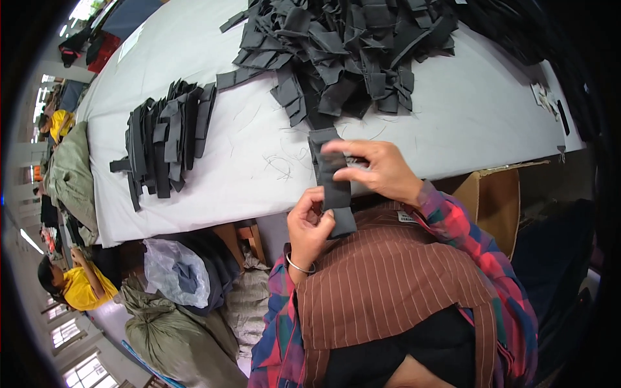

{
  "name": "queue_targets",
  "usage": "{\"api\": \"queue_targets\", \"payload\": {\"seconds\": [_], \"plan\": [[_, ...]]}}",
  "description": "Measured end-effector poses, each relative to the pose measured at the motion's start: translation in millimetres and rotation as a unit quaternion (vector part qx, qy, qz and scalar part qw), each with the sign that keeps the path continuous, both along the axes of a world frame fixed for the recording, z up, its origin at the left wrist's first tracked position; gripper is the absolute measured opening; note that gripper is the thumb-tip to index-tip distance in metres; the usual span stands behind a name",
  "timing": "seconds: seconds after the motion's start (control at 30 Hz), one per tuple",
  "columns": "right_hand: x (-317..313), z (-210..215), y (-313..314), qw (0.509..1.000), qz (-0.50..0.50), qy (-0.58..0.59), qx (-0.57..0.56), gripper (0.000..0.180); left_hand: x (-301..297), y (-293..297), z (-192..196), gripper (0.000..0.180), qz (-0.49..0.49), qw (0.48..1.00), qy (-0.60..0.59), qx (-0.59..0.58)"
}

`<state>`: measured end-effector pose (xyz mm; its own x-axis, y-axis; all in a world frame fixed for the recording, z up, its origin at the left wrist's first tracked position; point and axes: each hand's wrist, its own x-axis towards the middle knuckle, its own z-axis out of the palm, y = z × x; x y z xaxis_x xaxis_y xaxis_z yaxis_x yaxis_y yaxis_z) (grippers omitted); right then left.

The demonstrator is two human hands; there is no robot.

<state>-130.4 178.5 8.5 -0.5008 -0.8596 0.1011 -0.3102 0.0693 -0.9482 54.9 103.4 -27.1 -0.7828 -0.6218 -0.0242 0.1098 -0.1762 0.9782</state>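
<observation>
At the table's near edge my left hand [306,226], with a bangle at its wrist, pinches the lower end of a dark grey fabric strip [336,192]. The strip runs upward from that grip onto the white-covered table [239,171]. My right hand [385,169] hovers by the strip's upper part, thumb and forefinger spread apart and slightly blurred at the tips. Whether those tips touch the cloth is hard to make out. Beyond the hands lies a large loose heap of similar strips [349,48]. To the left, more strips form a neater row [171,139].
An open cardboard box [498,200] stands below the table edge at right. Left of me are a clear plastic bag [178,271] and a tied olive sack [171,330]. Black material [511,32] lies at the far right. Two people in yellow are at far left.
</observation>
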Motion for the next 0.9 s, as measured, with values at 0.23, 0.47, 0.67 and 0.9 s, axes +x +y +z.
{"api": "queue_targets", "payload": {"seconds": [0.23,0.47,0.67,0.9], "plan": [[-22,-23,11,0.943,-0.022,0.303,0.136,0.01,9,1,5,0.02,0.015,0.999,0.003,-0.03],[-21,-21,8,0.995,-0.09,-0.012,-0.031,0.018,4,-7,1,0.02,0.007,1.0,0.021,-0.007],[-24,-21,-23,0.998,-0.019,0.027,-0.062,0.016,-2,4,8,0.024,-0.069,0.997,-0.018,-0.041],[-23,-11,-27,0.951,0.036,-0.303,-0.057,0.009,-8,-7,12,0.045,0.002,0.986,-0.109,-0.125]]}}
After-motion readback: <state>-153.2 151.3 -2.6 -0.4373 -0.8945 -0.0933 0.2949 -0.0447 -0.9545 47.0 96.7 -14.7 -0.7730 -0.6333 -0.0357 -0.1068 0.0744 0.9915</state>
